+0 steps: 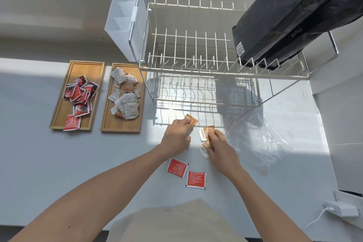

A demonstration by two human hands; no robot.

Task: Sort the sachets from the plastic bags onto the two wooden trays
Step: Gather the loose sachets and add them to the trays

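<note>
Two wooden trays lie side by side at the left. The left tray point(59, 104) carries a heap of red sachets point(80, 94); the right tray point(106, 122) carries orange-and-white sachets point(125, 96). My left hand point(177, 135) pinches an orange sachet point(192, 120) on the counter. My right hand point(220, 147) holds another orange sachet point(209, 129), with one more orange sachet point(204, 148) partly hidden beneath it. Two red sachets point(176, 167) point(196, 179) lie flat nearer me. An empty clear plastic bag point(255, 139) lies to the right of my right hand.
A wire dish rack point(196, 65) stands behind my hands, with a white cutlery holder point(123, 15) on its left end and a black bag point(284, 21) leaning in its right end. A white charger and cable point(341, 210) sit at the counter's right edge.
</note>
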